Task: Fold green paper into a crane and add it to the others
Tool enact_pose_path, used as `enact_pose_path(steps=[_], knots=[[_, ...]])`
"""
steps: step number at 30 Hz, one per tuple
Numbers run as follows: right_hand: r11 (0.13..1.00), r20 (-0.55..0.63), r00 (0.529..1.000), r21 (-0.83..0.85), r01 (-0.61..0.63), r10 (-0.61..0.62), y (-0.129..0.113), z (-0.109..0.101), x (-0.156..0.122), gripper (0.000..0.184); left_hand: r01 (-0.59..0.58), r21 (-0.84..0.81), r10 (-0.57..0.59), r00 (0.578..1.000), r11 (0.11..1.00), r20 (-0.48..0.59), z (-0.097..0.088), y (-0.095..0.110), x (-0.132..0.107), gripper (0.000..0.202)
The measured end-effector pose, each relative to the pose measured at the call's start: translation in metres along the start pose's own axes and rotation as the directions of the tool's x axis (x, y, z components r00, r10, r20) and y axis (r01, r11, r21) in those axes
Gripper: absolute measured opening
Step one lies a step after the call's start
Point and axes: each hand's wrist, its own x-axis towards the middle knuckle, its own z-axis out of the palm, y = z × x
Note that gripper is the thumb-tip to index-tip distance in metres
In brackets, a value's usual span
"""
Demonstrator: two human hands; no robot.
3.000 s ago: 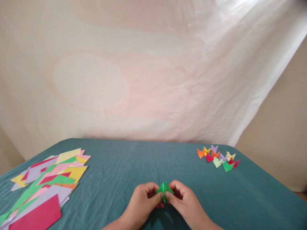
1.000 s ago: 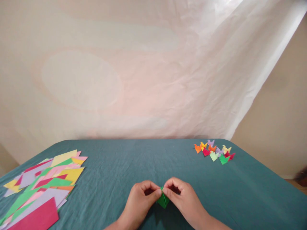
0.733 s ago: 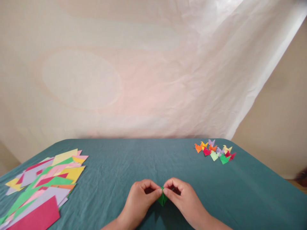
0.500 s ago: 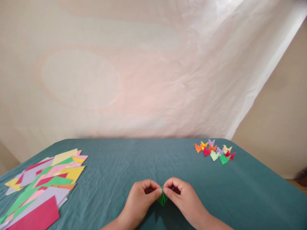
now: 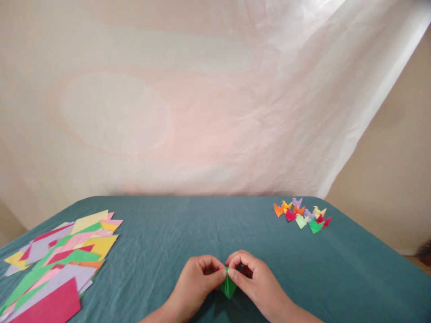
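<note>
A small folded piece of green paper [image 5: 228, 288] is held low over the front middle of the table, its pointed end downward. My left hand [image 5: 198, 285] pinches its upper left edge between thumb and forefinger. On the other side, my right hand [image 5: 257, 282] grips the upper right edge in the same way, fingertips almost touching those of the left. A crease runs down the middle of the green paper. Its top is partly covered by my fingers.
Loose sheets of coloured paper [image 5: 50, 300] lie in an overlapping spread at the left of the dark green tablecloth [image 5: 161, 233]. Several small folded paper birds [image 5: 301, 220] stand in a cluster at the back right. A pale cloth [image 5: 215, 112] hangs behind the table.
The green paper sits slightly lower and shows more of its front below my fingers. Both hands keep their pinch, and the view has shifted a little.
</note>
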Motion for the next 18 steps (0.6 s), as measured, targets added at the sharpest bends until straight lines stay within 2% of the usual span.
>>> enact_pose_path(steps=[4,10,15,18], knots=[[0.998,0.028,0.998,0.013,-0.059,0.059,0.003,0.003,-0.001,0.011,0.019,0.012,-0.019,1.0,1.0,0.003,0.001,-0.002,0.002,0.02],[0.996,-0.039,0.996,0.04,-0.079,0.081,0.009,0.009,0.0,0.007,0.028,0.028,-0.028,1.0,0.999,-0.007,0.002,-0.002,0.003,0.022],[0.995,-0.062,0.995,0.065,-0.073,0.077,0.012,0.012,0.001,0.003,0.013,-0.06,-0.006,0.995,0.998,0.102,0.002,0.002,-0.001,0.033],[0.998,-0.078,0.995,0.022,-0.065,0.066,0.01,0.012,0.001,0.003,0.025,-0.074,-0.013,0.988,0.997,0.155,0.004,0.001,-0.003,0.03]])
